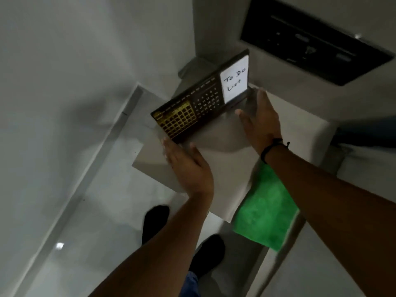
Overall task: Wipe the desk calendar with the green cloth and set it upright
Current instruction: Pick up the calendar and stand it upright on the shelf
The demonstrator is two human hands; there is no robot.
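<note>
A dark brown desk calendar (199, 101) with gold grids and a white "To Do List" card stands upright on a pale shelf top (285, 129). My left hand (186, 163) is flat with fingers apart, its fingertips at the calendar's near left corner. My right hand (259, 118) is also flat and spread, right beside the calendar's right end below the white card. Neither hand grips anything. The green cloth (265, 211) lies on the shelf's near edge, under my right forearm, partly hanging over.
A black panel (315, 41) is fixed to the wall behind the shelf at the upper right. A white wall fills the left. Below the shelf is glossy floor (107, 221) with my two dark shoes (156, 221).
</note>
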